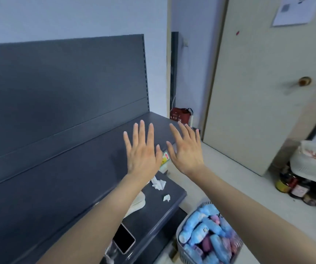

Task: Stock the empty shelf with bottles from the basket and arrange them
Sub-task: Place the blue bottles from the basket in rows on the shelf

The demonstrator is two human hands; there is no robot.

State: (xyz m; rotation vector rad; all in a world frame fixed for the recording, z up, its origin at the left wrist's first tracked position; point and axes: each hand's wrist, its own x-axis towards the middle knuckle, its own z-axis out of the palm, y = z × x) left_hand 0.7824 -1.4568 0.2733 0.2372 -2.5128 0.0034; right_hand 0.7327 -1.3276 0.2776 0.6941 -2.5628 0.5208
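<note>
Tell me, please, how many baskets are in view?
2. One basket, full of bottles, stands on the floor beside the shelf; a white basket sits above jars at the right edge. Others may be hidden.

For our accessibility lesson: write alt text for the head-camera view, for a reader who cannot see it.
The left hand and right hand stretch out, fingers spread, over a dark grey shelf. Below right, a basket on the floor holds blue and purple bottles; a phone and crumpled tissue lie on a lower shelf.
</note>
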